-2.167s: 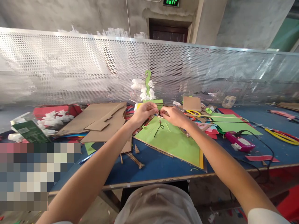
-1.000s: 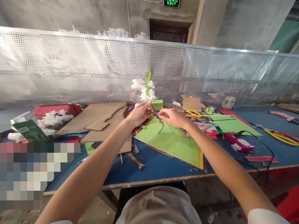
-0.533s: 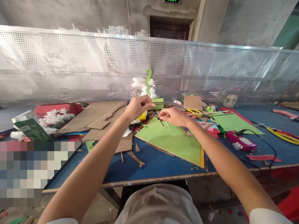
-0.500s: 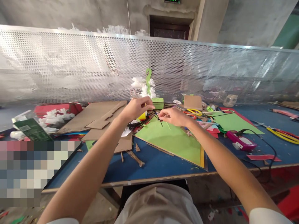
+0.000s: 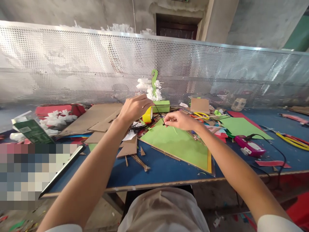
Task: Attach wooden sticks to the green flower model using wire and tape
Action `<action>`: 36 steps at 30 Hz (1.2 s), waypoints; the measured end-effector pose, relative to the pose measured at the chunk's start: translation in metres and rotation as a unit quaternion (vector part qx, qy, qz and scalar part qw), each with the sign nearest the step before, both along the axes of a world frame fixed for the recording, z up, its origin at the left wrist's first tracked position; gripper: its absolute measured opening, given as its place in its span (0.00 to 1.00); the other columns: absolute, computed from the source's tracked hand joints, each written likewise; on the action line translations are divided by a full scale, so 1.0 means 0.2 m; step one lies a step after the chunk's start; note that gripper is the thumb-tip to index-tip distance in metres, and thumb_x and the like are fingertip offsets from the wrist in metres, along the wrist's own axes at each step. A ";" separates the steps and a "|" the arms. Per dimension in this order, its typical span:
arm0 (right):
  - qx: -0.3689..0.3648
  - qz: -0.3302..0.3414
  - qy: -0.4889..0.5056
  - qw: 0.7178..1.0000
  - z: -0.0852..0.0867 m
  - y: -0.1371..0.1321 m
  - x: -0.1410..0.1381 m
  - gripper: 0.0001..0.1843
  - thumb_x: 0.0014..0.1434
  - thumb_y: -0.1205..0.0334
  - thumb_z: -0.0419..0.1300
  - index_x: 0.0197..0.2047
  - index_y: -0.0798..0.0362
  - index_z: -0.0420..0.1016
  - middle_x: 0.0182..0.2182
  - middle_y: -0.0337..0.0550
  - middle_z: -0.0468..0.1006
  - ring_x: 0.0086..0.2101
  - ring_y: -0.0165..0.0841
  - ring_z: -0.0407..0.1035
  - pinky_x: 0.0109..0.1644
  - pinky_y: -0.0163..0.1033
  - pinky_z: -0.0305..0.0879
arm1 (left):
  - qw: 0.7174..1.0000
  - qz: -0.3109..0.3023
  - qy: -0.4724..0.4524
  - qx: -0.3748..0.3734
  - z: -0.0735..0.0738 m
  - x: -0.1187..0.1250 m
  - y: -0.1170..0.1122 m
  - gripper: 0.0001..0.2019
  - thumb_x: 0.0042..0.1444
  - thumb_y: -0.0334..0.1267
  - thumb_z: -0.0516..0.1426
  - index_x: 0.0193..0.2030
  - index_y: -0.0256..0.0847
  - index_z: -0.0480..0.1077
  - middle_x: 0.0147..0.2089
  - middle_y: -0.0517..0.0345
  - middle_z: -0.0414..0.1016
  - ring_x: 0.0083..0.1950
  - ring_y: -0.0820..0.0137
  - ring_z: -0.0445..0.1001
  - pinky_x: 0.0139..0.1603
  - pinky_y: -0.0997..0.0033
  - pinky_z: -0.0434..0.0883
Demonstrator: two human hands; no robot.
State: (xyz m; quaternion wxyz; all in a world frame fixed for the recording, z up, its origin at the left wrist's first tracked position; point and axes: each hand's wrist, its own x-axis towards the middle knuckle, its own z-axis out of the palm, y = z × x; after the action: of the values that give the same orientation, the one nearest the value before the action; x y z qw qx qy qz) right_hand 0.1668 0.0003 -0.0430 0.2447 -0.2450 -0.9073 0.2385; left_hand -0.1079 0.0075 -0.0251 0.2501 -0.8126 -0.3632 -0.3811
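Observation:
A thin black strand (image 5: 159, 112) runs taut and slanting between my two hands. My left hand (image 5: 135, 109) pinches its upper end, beside a roll of yellow tape (image 5: 147, 114). At its lower end, where a small dark knot or bunch shows, the fingertips of my right hand (image 5: 178, 120) are closed on it. Whether it is cord or wire I cannot make out. Beneath my right hand lies a light green sheet (image 5: 176, 145). Behind the hands stands a green hook-shaped piece (image 5: 154, 79) trimmed with white tufts (image 5: 154, 93), near a green block (image 5: 161, 106).
Brown cardboard (image 5: 91, 119) and a green box (image 5: 33, 132) lie to the left on the blue table (image 5: 154, 177). To the right are a purple device (image 5: 249, 145) with a black cable, another green sheet (image 5: 241, 127) and yellow-handled tool (image 5: 292, 140). A perforated metal screen (image 5: 84, 67) borders the back.
My left hand has moved left, away from my right hand, drawing the black strand out straight between them. The yellow tape roll is now more exposed. My right hand has stayed nearly in place.

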 end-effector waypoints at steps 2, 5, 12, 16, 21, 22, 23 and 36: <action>-0.014 0.011 0.048 0.999 0.00 0.00 0.00 0.13 0.67 0.52 0.62 0.42 0.53 0.79 0.36 0.44 0.82 0.33 0.32 0.72 0.39 0.38 0.66 | 0.997 0.027 -0.012 -0.065 -0.06 0.05 0.02 0.15 0.70 0.44 0.55 0.44 0.42 0.84 0.42 0.50 0.84 0.41 0.64 0.79 0.38 0.67 0.70; -0.009 -0.003 0.114 0.993 0.00 0.01 0.01 0.15 0.66 0.50 0.64 0.43 0.54 0.78 0.35 0.43 0.81 0.32 0.32 0.72 0.37 0.37 0.66 | 0.982 0.051 0.034 -0.181 -0.16 0.16 0.04 0.14 0.67 0.42 0.57 0.40 0.43 0.84 0.41 0.50 0.85 0.38 0.64 0.80 0.36 0.68 0.68; 0.088 -0.057 0.151 0.983 -0.01 0.03 0.00 0.12 0.67 0.53 0.62 0.42 0.53 0.77 0.35 0.42 0.81 0.31 0.31 0.71 0.37 0.38 0.67 | 0.967 -0.037 0.116 -0.223 -0.30 0.48 -0.07 0.17 0.71 0.44 0.54 0.40 0.40 0.83 0.41 0.46 0.85 0.40 0.62 0.81 0.38 0.67 0.71; 0.135 -0.085 0.149 0.976 -0.01 0.03 0.00 0.10 0.69 0.55 0.60 0.43 0.53 0.77 0.36 0.42 0.82 0.33 0.33 0.74 0.41 0.38 0.68 | 0.971 -0.110 0.186 -0.106 -0.26 0.51 -0.15 0.19 0.73 0.40 0.49 0.39 0.38 0.80 0.37 0.47 0.83 0.34 0.66 0.78 0.36 0.67 0.70; 0.180 -0.105 0.086 0.974 -0.01 0.04 0.02 0.10 0.69 0.56 0.60 0.43 0.53 0.79 0.37 0.44 0.84 0.36 0.35 0.76 0.43 0.38 0.65 | 0.968 -0.160 0.192 -0.006 -0.17 0.41 -0.17 0.20 0.73 0.42 0.48 0.32 0.41 0.74 0.29 0.51 0.77 0.27 0.68 0.71 0.29 0.65 0.63; 0.187 -0.104 0.063 0.975 0.00 0.04 0.02 0.10 0.68 0.57 0.60 0.43 0.53 0.79 0.37 0.44 0.84 0.36 0.35 0.75 0.43 0.38 0.65 | 0.977 -0.152 0.150 -0.003 -0.15 0.39 -0.17 0.19 0.73 0.41 0.48 0.33 0.41 0.73 0.29 0.52 0.77 0.26 0.69 0.70 0.28 0.65 0.62; 0.190 -0.101 0.040 0.976 0.00 0.03 0.02 0.09 0.68 0.58 0.60 0.43 0.53 0.79 0.37 0.45 0.84 0.36 0.35 0.75 0.43 0.38 0.64 | 0.985 -0.143 0.098 -0.006 -0.13 0.36 -0.17 0.18 0.73 0.41 0.48 0.33 0.42 0.72 0.28 0.53 0.75 0.26 0.69 0.69 0.28 0.65 0.61; 0.102 -0.067 0.172 0.977 0.01 -0.01 0.01 0.14 0.69 0.50 0.60 0.45 0.53 0.77 0.40 0.46 0.82 0.37 0.35 0.75 0.44 0.40 0.70 | 0.974 -0.045 0.021 -0.222 -0.31 0.30 0.05 0.15 0.69 0.41 0.50 0.36 0.41 0.75 0.32 0.52 0.79 0.31 0.66 0.75 0.33 0.70 0.64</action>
State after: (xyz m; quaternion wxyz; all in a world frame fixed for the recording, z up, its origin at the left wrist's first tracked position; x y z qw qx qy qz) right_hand 0.1681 -0.0009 -0.0413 0.4364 -0.2344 -0.8526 0.1664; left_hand -0.0469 0.0185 -0.0871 0.0534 -0.8712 -0.3961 -0.2849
